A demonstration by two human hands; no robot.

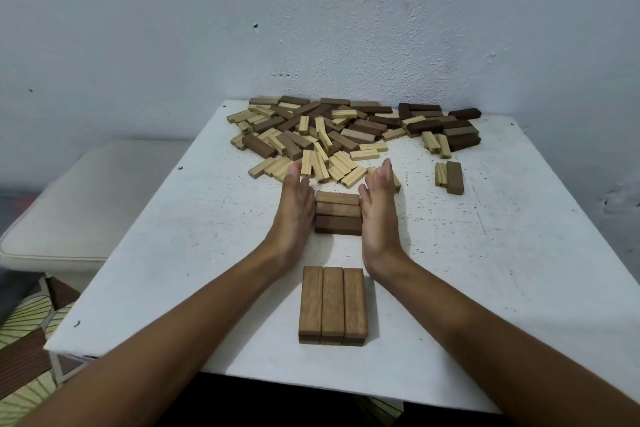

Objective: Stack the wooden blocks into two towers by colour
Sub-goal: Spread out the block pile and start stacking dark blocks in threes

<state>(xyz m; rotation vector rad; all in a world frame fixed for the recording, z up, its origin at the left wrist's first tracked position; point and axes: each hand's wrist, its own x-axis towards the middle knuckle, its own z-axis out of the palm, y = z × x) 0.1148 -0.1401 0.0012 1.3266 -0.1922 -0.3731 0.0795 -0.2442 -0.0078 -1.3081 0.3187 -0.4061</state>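
Note:
Three dark brown blocks [337, 213] lie side by side across the middle of the white table [485, 270]. My left hand [294, 208] presses flat against their left ends and my right hand [379, 215] against their right ends, fingers straight. Nearer to me sits a low brown stack [333, 305], three blocks wide and lengthwise, with a layer beneath it. A big mixed pile of light and dark blocks [332, 135] covers the far part of the table.
One light and one dark block [449, 176] lie apart at the right of the pile. The wall stands right behind the table. A beige cushion [69, 211] sits to the left, below table height, with patterned floor beneath.

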